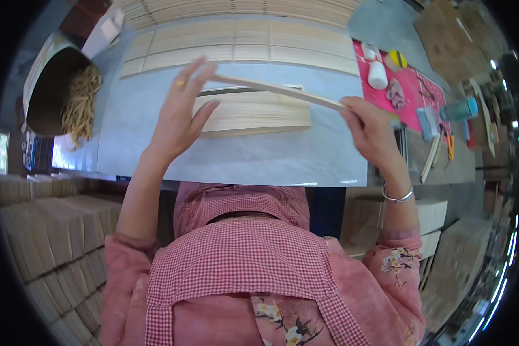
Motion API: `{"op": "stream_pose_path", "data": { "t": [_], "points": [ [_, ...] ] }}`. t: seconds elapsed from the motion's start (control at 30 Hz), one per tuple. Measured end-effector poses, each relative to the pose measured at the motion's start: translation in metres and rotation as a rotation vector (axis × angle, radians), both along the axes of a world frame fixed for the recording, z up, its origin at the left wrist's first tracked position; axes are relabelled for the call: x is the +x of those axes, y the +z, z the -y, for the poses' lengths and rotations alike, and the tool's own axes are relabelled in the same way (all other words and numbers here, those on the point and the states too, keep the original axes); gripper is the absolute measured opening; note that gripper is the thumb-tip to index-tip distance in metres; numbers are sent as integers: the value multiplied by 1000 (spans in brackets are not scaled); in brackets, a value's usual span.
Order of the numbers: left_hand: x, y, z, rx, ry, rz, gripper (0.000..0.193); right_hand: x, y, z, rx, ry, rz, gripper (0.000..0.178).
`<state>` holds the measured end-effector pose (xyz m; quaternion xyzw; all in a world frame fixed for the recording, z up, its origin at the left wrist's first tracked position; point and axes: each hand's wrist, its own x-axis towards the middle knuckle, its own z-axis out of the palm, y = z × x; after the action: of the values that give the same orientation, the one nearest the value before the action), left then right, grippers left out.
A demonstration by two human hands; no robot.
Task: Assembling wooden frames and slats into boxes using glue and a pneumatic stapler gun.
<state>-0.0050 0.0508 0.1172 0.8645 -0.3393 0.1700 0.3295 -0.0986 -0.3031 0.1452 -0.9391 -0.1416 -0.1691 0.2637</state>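
A thin pale wooden slat [277, 89] is raised above the table at a slant, its right end lower. My right hand [372, 128] pinches that end between thumb and fingers. By the slat's other end is my left hand [181, 109], its fingers stretched out and thumb apart; whether it touches the slat I cannot tell. A stack of similar slats [256, 115] lies beneath, partly hidden by my left hand. Behind it, a dark-edged strip [230, 90] shows along the stack's far side.
Rows of slats [213, 49] lie across the back of the grey-white table [259, 164]. At left, a tipped container [40, 81] has tan strips [83, 104] at its mouth. A white bottle [378, 75], yellow tape roll [397, 59] and teal bottle [460, 109] are at right.
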Motion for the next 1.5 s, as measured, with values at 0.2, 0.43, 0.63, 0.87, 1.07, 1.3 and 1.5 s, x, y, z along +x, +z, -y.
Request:
{"op": "stream_pose_path", "data": {
  "t": [0.2,0.43,0.63,0.87,1.07,1.3,1.5],
  "points": [
    [15,-9,-50,-135,29,-460,24,52,0,-24,143,114,-70,18],
    [39,-45,-64,-226,195,-375,19,90,-43,-27,317,44,-52,15],
    [47,-49,-55,-148,253,-353,19,97,-72,-23,192,-7,-67,12],
    [52,-56,-55,-202,235,-426,18,97,-78,-26,180,-57,-86,11],
    [54,-60,-57,-240,259,-489,17,95,-76,-28,213,-75,-113,11],
    [53,-71,-59,-295,286,-409,20,102,-86,-24,165,0,-19,12],
    [54,-74,-53,-462,336,-489,19,107,-84,-18,280,-74,-197,11]
  ]
}}
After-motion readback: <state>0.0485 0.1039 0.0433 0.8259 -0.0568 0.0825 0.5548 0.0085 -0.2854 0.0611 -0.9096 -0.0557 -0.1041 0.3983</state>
